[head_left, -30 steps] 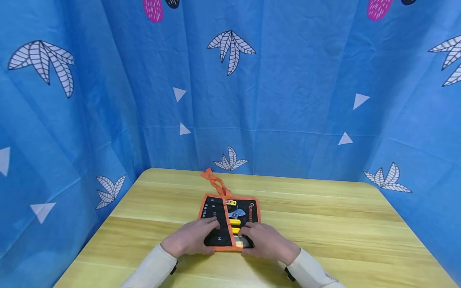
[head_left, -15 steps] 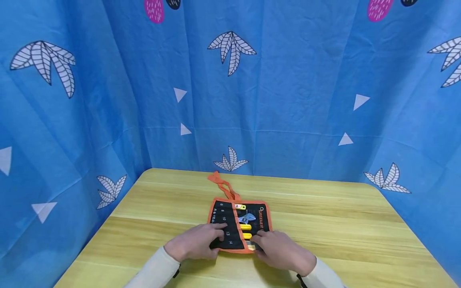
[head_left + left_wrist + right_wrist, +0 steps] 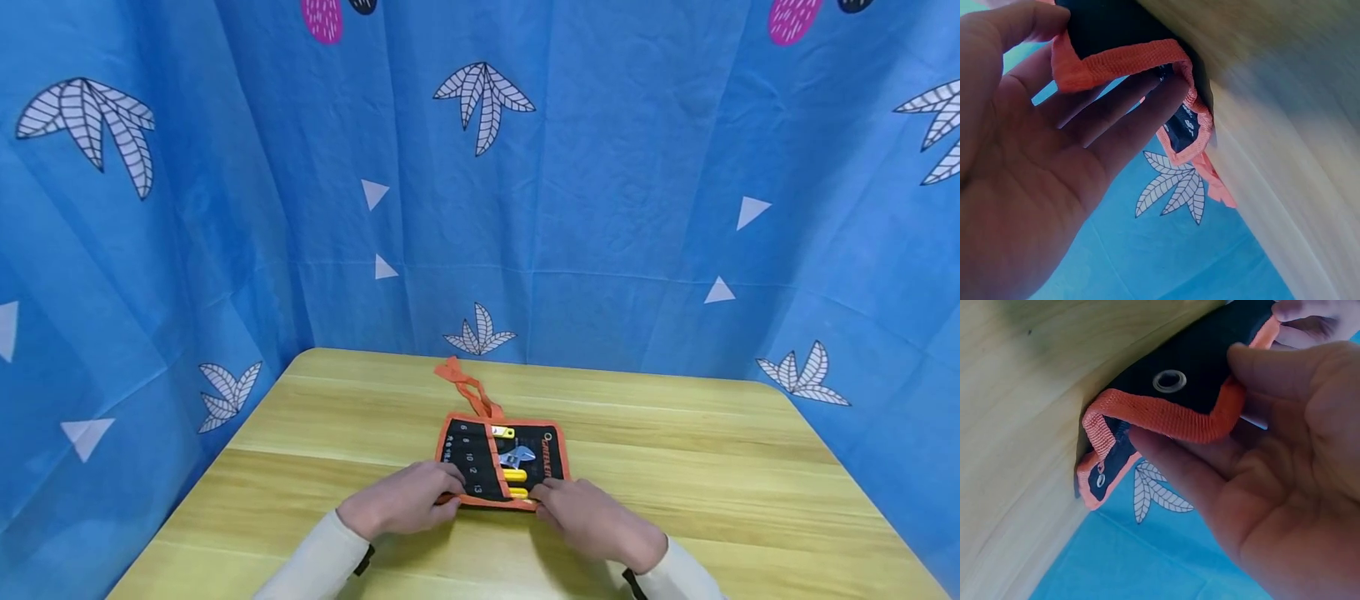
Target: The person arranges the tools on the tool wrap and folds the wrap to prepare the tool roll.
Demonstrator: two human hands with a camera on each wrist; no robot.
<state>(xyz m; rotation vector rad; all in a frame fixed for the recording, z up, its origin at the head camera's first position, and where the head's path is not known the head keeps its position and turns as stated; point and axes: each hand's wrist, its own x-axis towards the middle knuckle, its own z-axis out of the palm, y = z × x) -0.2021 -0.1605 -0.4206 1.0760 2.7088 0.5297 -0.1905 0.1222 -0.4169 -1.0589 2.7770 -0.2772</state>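
A black tool roll (image 3: 472, 467) with orange trim lies on the table, its near edge curled up. Beside its near left corner, my left hand (image 3: 408, 500) pinches that edge between thumb and fingers. On the near right corner my right hand (image 3: 592, 521) does the same, the thumb (image 3: 1254, 362) on the black fabric by a metal eyelet (image 3: 1169, 381). An adjustable wrench (image 3: 517, 456) and yellow handles (image 3: 515, 475) stick out of the pockets. Numbers are printed on the pocket panel. The nearest pocket is hidden by the fold.
An orange tie strap (image 3: 471, 390) trails from the roll's far edge toward the back of the wooden table (image 3: 675, 467). A blue curtain (image 3: 615, 167) with white leaf prints hangs behind and beside the table.
The tool roll has slid to the right and slightly nearer. Its near edge, flat before, is now lifted and curled by both hands, covering the nearest pocket.
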